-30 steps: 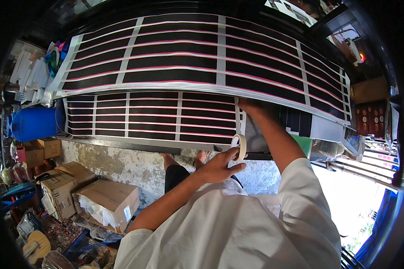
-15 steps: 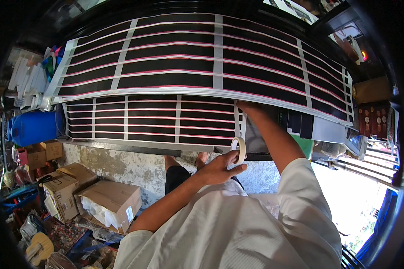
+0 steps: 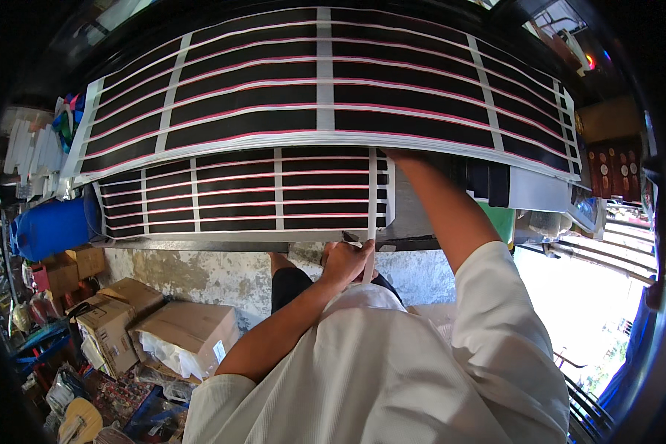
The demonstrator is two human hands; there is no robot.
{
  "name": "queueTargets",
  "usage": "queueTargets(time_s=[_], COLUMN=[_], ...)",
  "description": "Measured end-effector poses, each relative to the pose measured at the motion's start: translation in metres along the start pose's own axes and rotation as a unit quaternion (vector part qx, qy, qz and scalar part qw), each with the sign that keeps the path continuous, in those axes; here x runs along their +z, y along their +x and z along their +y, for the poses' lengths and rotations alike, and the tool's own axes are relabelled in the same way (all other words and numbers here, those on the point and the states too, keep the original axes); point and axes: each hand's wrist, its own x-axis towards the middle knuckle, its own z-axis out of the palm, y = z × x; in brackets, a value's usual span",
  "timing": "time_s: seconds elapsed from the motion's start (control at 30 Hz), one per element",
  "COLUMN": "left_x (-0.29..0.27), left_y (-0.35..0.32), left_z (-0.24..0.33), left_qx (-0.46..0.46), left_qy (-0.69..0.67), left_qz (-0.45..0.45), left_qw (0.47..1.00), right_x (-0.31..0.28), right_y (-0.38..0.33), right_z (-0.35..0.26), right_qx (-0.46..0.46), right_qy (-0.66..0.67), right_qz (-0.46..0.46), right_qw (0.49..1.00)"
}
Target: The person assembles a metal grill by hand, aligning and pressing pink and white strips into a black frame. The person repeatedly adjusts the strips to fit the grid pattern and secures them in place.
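A roll of cream masking tape (image 3: pixel 368 268) is in my left hand (image 3: pixel 345 260), which is closed and stands at the table's near edge. The roll shows nearly edge-on. From my left hand a pale strip (image 3: pixel 372 196) runs straight away across the right end of the lower black sheet (image 3: pixel 237 194), which has white and red lines. My right hand (image 3: pixel 397 156) reaches to the far end of that strip. Its fingers are hidden beneath the overhanging edge of the upper stack of similar black sheets (image 3: pixel 251 96).
A blue container (image 3: pixel 52 228) stands left of the table. Cardboard boxes (image 3: pixel 189 325) sit on the floor at lower left, beside wrapped goods. A green panel (image 3: pixel 502 222) and a grey box (image 3: pixel 540 207) lie right of my right arm. A stained wall (image 3: pixel 170 270) runs below the table edge.
My left hand has turned and closed, moving slightly left and away from me. The tape roll, seen as an open ring before, is now edge-on below the hand. My right hand stays at the upper stack's edge.
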Motion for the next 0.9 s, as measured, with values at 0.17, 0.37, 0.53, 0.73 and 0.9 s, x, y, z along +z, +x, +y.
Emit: queueTargets(time_s=[0.17,0.37,0.53,0.73,0.9], left_x=[0.005,0.012,0.013,0.014,0.014], left_y=[0.013,0.016,0.030,0.060,0.053], left_z=[-0.003,-0.002,-0.016,-0.046,-0.033], left_qx=[0.003,0.003,-0.010,0.019,-0.059], left_qy=[0.091,0.122,0.095,0.112,0.013], left_qz=[0.021,0.044,0.026,0.029,0.015], left_qw=[0.996,0.992,0.995,0.993,0.998], right_x=[0.002,0.005,0.008,0.005,-0.001], right_y=[-0.001,-0.005,-0.004,-0.004,0.000], right_z=[-0.001,0.000,0.001,0.000,-0.001], right_qx=[-0.006,-0.009,-0.011,0.019,0.032], right_qy=[0.019,0.032,0.043,0.020,-0.009], right_qz=[0.012,0.022,0.029,-0.024,-0.075], right_qw=[1.000,0.999,0.999,0.999,0.997])
